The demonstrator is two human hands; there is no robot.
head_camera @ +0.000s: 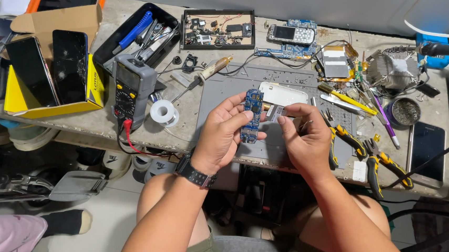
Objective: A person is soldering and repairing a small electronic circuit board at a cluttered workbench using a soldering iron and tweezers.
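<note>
My left hand [223, 131] holds a narrow blue circuit board [252, 115] upright between thumb and fingers, above the grey work mat [227, 92]. My right hand [303, 139] sits close beside it and pinches a small silver part [275, 112] that touches the board's right side. A white phone back cover [283, 93] lies on the mat just behind both hands. My left wrist wears a black watch [195, 173].
A grey multimeter [132, 89] with a red lead and a solder spool [163, 112] sit to the left. Yellow-handled pliers [370, 152], tweezers and a phone [426, 150] lie to the right. Phones rest on a yellow box [54, 72]; a black tool tray [141, 31] stands behind.
</note>
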